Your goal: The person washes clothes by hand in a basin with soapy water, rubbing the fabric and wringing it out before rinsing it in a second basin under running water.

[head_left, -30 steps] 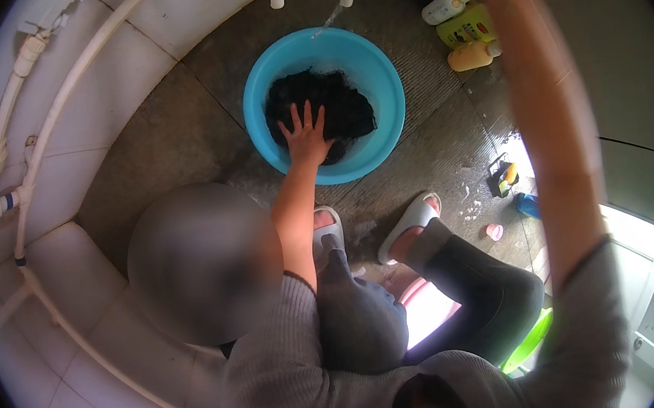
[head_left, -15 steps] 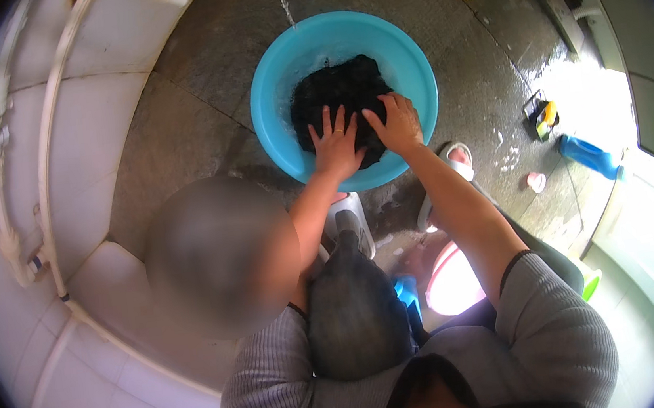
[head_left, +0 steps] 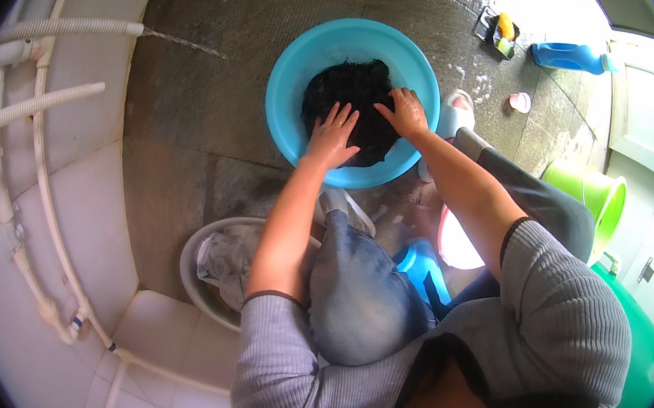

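Observation:
A round blue basin point(head_left: 275, 102) stands on the wet floor in front of my feet. Inside it lies a bunched wet black cloth point(head_left: 351, 94); its exact kind of garment cannot be made out. My left hand point(head_left: 331, 137) rests on the cloth's near left part, fingers spread and palm down. On the right side of the cloth, close to the basin's wall, my right hand point(head_left: 407, 113) lies with its thumb stretched out from the fingers. Neither hand is closed round the fabric.
At left, a grey basin point(head_left: 189, 276) holds grey clothing point(head_left: 229, 258). Water runs from a ribbed hose point(head_left: 77, 27) by the wall. A blue bottle point(head_left: 569, 57), a pink cup point(head_left: 520, 102) and a black tray point(head_left: 496, 31) lie at right, beyond a green bucket point(head_left: 601, 199).
The view has swung, bringing the hoses and the grey basin into sight. Both hands stay on the black cloth, the right one slightly farther toward the basin's side.

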{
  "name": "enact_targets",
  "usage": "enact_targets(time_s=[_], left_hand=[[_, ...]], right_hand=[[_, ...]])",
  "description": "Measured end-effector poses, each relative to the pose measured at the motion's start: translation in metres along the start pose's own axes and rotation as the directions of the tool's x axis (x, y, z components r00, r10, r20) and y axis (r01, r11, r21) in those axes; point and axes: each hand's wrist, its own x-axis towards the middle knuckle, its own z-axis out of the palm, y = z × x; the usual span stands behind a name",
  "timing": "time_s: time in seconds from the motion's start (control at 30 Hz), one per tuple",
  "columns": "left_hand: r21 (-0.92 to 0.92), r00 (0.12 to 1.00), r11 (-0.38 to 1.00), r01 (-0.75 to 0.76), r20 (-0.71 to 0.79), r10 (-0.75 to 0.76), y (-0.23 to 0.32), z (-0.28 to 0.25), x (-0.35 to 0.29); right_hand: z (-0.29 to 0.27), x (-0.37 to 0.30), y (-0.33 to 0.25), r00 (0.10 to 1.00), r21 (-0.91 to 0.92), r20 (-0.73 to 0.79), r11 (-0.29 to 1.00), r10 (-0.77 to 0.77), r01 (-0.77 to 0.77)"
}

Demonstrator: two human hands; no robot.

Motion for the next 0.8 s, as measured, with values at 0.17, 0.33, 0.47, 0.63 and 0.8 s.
enact_targets(time_s=[0.17,0.33,0.47,0.63,0.8], left_hand=[[0.081,0.958,0.992,-0.095,0.280,0.069,0.017,-0.062,0.029],[0.344,0.941,0.931,0.124,0.257,-0.220,0.017,-0.084,0.060],[0.127,0.850,0.845,0.519,-0.182,-0.494,0.023,0.014,0.071],[0.259,0.819,0.831,0.493,-0.461,-0.343,0.039,0.051,0.068],[0.194,0.873,0.879,0.435,-0.328,-0.360,-0.002,0.034,0.107]], right_hand=[[-0.009,0.009,0.044,0.998,0.109,-0.054,0.994,0.032,-0.026],[-0.030,0.018,-0.010,0.923,-0.140,0.365,0.987,0.123,-0.076],[-0.020,-0.002,-0.004,0.933,-0.202,0.334,0.977,0.136,-0.070],[0.007,-0.024,0.008,0.990,-0.216,0.141,0.976,0.011,0.020],[0.017,0.014,0.023,0.962,0.042,0.255,0.993,0.093,-0.107]])
